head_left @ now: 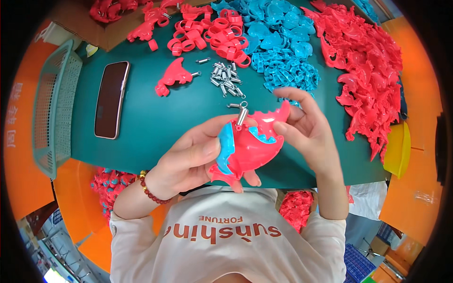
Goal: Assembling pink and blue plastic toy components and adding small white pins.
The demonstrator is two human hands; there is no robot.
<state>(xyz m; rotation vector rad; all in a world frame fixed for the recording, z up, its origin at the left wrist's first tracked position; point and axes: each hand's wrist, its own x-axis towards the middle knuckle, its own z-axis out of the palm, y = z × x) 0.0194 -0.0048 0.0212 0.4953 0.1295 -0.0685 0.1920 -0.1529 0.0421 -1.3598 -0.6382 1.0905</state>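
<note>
In front of my chest, my left hand [186,160] grips a red plastic shark-like toy [250,152] with its thumb on top and fingers underneath. A blue part [226,146] covers the toy's left side, and blue teeth [264,137] line its mouth opening. A metal spring [242,116] with a ring end stands up from the toy. My right hand [309,127] pinches the toothed red jaw piece [271,118] at the upper right, thumb toward me. Just beyond lie a loose heap of metal springs [225,78] and a red part with a spring attached [173,77].
Red rings [188,35], blue parts [281,42] and a large pile of red shells [365,70] cover the far and right table. To the left are a phone [112,100] and a green basket [43,113]. A yellow container [398,150] is at the right edge.
</note>
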